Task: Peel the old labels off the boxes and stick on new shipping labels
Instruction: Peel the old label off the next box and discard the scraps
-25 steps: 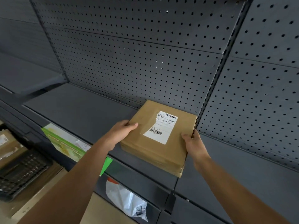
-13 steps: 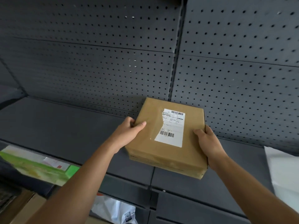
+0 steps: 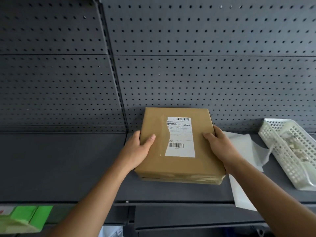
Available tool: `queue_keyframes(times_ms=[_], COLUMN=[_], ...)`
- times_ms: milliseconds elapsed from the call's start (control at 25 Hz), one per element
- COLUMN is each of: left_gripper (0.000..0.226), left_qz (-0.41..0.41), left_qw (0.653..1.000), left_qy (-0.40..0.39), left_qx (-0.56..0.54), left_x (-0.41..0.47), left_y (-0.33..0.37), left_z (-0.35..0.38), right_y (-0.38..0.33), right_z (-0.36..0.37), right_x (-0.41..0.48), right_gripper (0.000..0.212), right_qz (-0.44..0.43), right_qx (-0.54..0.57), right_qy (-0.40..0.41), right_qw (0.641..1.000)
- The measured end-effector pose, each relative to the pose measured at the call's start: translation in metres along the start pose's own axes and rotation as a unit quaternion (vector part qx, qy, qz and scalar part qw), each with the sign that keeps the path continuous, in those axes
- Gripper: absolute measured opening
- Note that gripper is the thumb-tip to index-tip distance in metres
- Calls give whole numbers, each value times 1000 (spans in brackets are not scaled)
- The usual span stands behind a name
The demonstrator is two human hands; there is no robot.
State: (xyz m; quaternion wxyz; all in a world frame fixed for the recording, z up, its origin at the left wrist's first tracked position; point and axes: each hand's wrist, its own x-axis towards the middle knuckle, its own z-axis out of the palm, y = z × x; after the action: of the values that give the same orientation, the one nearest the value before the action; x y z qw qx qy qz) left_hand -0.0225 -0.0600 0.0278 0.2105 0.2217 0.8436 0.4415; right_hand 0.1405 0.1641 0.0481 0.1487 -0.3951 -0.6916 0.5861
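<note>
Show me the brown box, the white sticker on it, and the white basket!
brown box (image 3: pixel 179 166): head view, bare top below the sticker.
white sticker (image 3: pixel 181 137): head view, its middle, between the barcodes.
white basket (image 3: pixel 281 155): head view, its holey left wall.

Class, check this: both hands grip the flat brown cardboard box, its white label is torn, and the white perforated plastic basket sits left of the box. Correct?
No. The head view shows the white perforated plastic basket right of the flat brown cardboard box, not left. The left hand and right hand do grip it, and its white label is torn.
</note>
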Motion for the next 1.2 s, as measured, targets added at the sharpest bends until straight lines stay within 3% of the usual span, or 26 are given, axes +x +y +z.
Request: queue_keyframes(times_ms=[160,440,600,720,800,920,1080,1200], left_gripper=[94,75,72,59,51,46,44,43], left_qz=[-26,-59,11,76,109,136,129,125], left_qw=[998,994,992,987,981,972,971,970], left_qy=[-8,14,30,38,44,29,34,33], left_qx=[57,95,120,135,155,189,198,206], left_x=[1,-2,4,17,27,35,35,34], left_y=[0,-10,1,8,9,8,10,11], left_z=[29,41,41,42,44,48,51,51], right_y=[18,35,36,37,34,21,-4,-14], right_z=[-16,-9,-9,-8,-5,10,45,63], right_x=[1,14,17,22,27,44,67,78], right_gripper=[22,49,56,61,54,37,22,25], right_qz=[21,33,20,-74,-200,-314,-330,-317], right_qx=[-5,-62,-107,-238,-338,-397,-358,-385], right_qy=[-9,-26,-23,23,71,53,-63,-89], right_qw=[1000,997,994,968,917,861,871,862])
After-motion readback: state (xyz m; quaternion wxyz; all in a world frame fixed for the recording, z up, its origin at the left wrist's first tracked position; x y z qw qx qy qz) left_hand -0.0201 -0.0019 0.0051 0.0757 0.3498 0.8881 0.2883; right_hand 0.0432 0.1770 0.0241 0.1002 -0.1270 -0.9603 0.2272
